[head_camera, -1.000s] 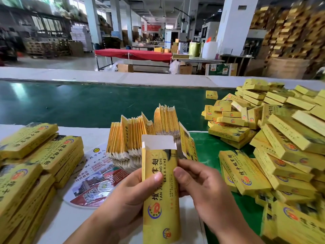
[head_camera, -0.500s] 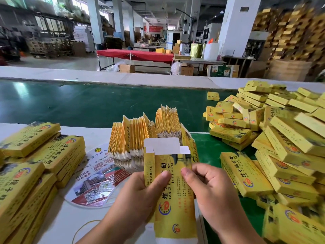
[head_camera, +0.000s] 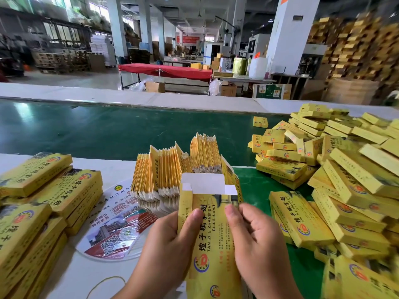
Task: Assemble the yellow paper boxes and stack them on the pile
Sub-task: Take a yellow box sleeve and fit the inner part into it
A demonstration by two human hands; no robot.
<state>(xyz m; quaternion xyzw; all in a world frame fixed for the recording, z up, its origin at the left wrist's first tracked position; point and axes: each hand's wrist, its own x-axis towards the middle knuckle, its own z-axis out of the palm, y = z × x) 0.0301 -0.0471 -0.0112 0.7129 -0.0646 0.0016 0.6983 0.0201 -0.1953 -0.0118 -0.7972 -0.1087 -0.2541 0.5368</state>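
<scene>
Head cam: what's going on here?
A person is assembling a yellow paper box, gripping it with the left hand and right hand, thumbs on its printed face. Its top flaps stand open, white insides showing. Flat unfolded blanks stand fanned just behind it. Finished boxes lie in a pile on the right, and more boxes sit stacked on the left.

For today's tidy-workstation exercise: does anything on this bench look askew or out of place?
Yes. The finished boxes on the right lie in a jumbled heap at mixed angles, unlike the neat stacks on the left. A loose rubber band also lies on the white tabletop.
</scene>
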